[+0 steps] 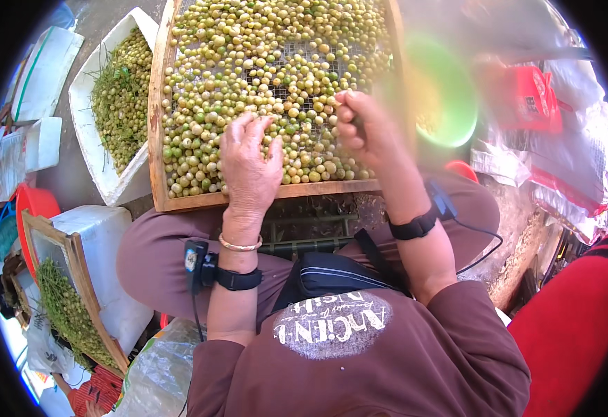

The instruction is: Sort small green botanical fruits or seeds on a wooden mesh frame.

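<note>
Small round green-yellow fruits [199, 112] spread over a wooden-framed wire-mesh tray [154, 120] in front of me. Bare mesh shows in gaps near its middle. My left hand [252, 156] rests over the near part of the fruits, palm down, fingers bent and slightly apart, with nothing visible in it. Fruits beneath its palm are hidden. Just above the tray's right side, my right hand [360, 125] is curled, with thumb and forefinger close together. Whether it holds a fruit cannot be made out.
Left of the tray stands a white foam box [82, 104] of stemmed fruits. A second framed screen [87, 271] with stemmed fruits leans lower left. At right are a blurred green basin [457, 99] and a red bag [533, 99]. Another person's red-clothed leg [574, 323] is at lower right.
</note>
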`<state>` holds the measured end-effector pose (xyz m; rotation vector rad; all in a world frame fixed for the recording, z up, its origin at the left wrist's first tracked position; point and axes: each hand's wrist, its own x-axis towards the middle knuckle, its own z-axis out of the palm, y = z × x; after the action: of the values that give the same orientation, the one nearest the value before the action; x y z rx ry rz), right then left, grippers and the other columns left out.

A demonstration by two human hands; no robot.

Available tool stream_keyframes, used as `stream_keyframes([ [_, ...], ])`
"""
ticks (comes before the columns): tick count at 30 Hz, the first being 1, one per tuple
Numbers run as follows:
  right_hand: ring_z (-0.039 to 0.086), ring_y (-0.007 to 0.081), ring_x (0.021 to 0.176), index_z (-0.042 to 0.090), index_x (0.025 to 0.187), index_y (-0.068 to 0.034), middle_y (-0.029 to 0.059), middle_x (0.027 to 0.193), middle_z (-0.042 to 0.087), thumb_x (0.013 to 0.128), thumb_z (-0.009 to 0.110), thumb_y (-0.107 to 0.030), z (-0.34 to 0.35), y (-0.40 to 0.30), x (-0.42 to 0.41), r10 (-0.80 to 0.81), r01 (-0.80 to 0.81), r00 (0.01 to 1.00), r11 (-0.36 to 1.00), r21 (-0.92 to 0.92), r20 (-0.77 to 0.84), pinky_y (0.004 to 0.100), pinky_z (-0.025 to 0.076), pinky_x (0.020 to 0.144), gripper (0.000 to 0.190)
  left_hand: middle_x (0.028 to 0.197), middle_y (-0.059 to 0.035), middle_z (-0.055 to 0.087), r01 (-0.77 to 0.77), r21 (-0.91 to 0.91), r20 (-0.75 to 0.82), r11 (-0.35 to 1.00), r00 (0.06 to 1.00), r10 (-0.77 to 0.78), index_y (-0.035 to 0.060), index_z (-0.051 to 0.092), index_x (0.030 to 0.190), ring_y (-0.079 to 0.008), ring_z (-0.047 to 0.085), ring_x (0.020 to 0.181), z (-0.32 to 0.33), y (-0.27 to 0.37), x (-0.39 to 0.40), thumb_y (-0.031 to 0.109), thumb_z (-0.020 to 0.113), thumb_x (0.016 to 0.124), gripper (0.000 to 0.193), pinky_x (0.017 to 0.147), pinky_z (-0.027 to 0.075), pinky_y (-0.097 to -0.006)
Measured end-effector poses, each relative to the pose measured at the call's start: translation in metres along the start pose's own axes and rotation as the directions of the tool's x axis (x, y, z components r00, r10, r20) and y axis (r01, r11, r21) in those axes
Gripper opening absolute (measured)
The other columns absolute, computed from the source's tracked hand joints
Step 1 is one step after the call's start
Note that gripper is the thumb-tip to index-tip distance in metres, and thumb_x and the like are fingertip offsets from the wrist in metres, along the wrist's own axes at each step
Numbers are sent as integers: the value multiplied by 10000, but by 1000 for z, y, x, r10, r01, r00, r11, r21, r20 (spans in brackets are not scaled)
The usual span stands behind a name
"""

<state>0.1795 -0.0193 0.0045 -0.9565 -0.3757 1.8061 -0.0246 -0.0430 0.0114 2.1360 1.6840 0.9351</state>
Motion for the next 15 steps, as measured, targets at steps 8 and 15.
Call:
stream_keyframes([
  [8, 625, 181, 617, 688, 863, -46, 124, 738, 670, 766, 604, -157, 12, 0, 15, -255, 148, 963, 252, -956, 82, 309, 510, 640, 169, 1176, -176, 508, -43, 407, 161, 912, 987, -26, 102, 644, 954, -350, 501, 1031, 11, -23, 29, 64, 641, 694, 262, 865, 430, -414],
  [15, 624, 314, 734, 655, 803, -48, 159, 779, 634, 765, 567, -155, 11, 37, 23, -283, 178, 920, -317, -932, 272, 407, 494, 668, 144, 1053, -174, 568, -46, 244, 62, 969, 998, 32, 59, 649, 929, -325, 553, 963, -1, -47, 51, 78, 631, 724, 207, 846, 445, -387],
])
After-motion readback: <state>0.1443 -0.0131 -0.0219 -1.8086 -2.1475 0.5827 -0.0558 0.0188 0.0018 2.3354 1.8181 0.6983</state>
